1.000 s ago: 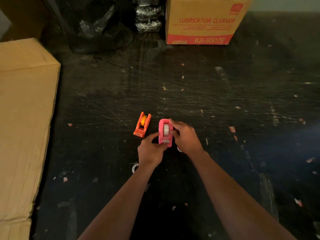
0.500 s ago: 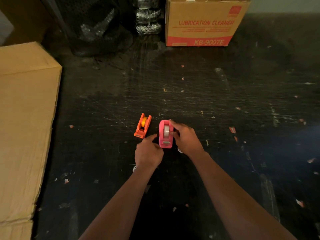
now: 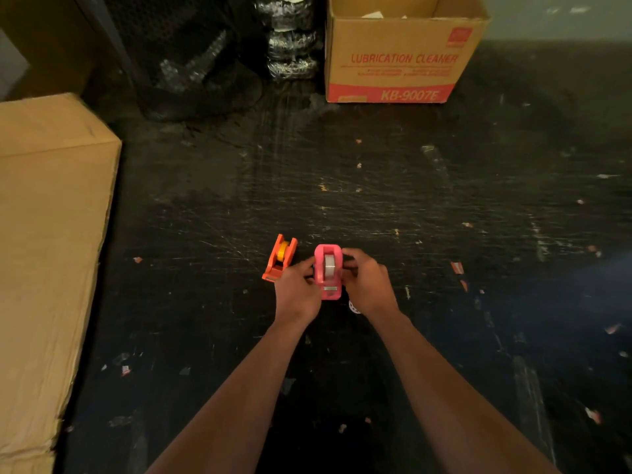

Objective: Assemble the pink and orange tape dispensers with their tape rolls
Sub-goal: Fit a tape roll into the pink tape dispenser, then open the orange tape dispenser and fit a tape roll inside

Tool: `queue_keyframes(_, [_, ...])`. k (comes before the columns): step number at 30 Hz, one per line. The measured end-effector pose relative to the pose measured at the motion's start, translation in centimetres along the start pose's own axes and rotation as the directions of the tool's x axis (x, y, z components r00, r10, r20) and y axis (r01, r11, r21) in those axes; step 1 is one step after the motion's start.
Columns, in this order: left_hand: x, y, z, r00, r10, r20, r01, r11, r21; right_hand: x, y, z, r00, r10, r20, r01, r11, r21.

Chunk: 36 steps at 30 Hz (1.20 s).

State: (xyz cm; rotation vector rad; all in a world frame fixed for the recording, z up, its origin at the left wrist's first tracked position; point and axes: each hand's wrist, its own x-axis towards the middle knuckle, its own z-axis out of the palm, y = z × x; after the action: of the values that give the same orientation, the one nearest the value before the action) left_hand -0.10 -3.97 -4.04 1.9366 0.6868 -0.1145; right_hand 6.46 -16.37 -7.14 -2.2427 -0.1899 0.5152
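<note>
pink dispenser [image 3: 327,271] holds a pale tape roll [image 3: 329,265], gripped between left hand [image 3: 297,289] and right hand [image 3: 368,284], fingers closed on its sides | orange dispenser [image 3: 279,258] with yellow roll [image 3: 283,250] just left | open cardboard box [image 3: 403,53] far back | scratched black worktop [image 3: 444,206] wide open

Scuffed black work surface [image 3: 410,206] with two tape dispensers and boxes

The pink dispenser [image 3: 328,272] stands where both hands grip it; the orange dispenser [image 3: 279,257] sits just left of that grip, a printed carton [image 3: 400,59] far beyond it, a plain cardboard box [image 3: 48,254] well left.
</note>
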Motion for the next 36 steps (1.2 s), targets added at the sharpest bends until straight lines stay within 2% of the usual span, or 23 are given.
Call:
queue_keyframes(6, [2.1,1.5,0.4,0.999,-0.029,-0.016,0.029,1.0,0.01,2.1,-0.5,-0.9,0.998,-0.022,-0.051,0.025,0.999,0.043])
queue_keyframes(17, [3.1,2.8,0.7,0.995,-0.066,-0.078,0.07,0.996,0.057,4.1,-1.3,-1.2,1.0,-0.005,0.0,0.005,0.999,-0.036])
queue_keyframes(19, [2.4,3.0,0.5,0.99,-0.011,-0.139,0.022,0.997,0.079,3.5,-1.6,-1.3,1.0,0.01,-0.017,-0.011,0.998,-0.068])
queue_keyframes(23, [1.1,2.5,-1.5,0.943,0.065,-0.327,-0.026,0.992,0.122,1.6,-2.8,-0.7,0.984,-0.033,-0.173,0.013,0.993,-0.12])
queue_keyframes(26, [1.8,0.2,-3.4,0.896,0.074,-0.438,0.005,0.984,0.176,0.2,-4.3,0.7,0.981,-0.11,-0.16,0.08,0.98,-0.184])
queue_keyframes(30, [2.5,-1.1,-5.5,0.929,-0.085,-0.361,0.137,0.984,0.119,-1.1,-5.9,3.6,0.982,-0.184,-0.051,0.172,0.969,-0.178])
queue_keyframes(32, [2.7,-1.4,-6.1,0.952,-0.141,-0.272,0.175,0.979,0.104,-1.1,-6.2,5.2,0.99,-0.141,0.032,0.144,0.981,-0.129])
queue_keyframes(36, [2.6,-2.4,-6.2,0.98,-0.158,-0.121,0.168,0.983,0.078,-0.7,-5.6,7.6,0.992,-0.047,0.118,0.052,0.998,-0.039])
